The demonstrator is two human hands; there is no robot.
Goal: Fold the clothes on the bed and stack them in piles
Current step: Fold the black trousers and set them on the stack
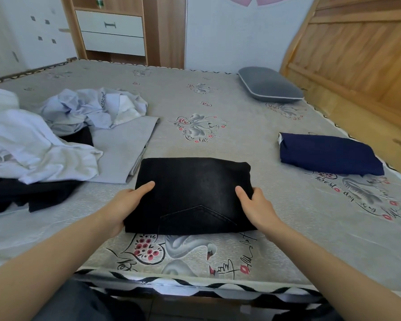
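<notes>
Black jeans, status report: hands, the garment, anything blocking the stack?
Left hand and right hand grip the sides of the folded black jeans. Jeans flat on bed. Navy folded garment to the right, path clear. Unfolded pile left.

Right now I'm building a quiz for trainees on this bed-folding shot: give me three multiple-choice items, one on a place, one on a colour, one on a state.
1. Where does the folded navy garment lie?
A. right side of the bed
B. on the pillow
C. under the white clothes

2. What colour is the folded jeans being held?
A. white
B. black
C. red

3. How do the hands meet the jeans?
A. both off it
B. only one touches
C. each grips a side

Answers: 1 A, it sits alone to the right, apart from the grey pillow. 2 B, dark denim with a pocket seam. 3 C, left hand and right hand have thumbs on top at opposite edges.
</notes>
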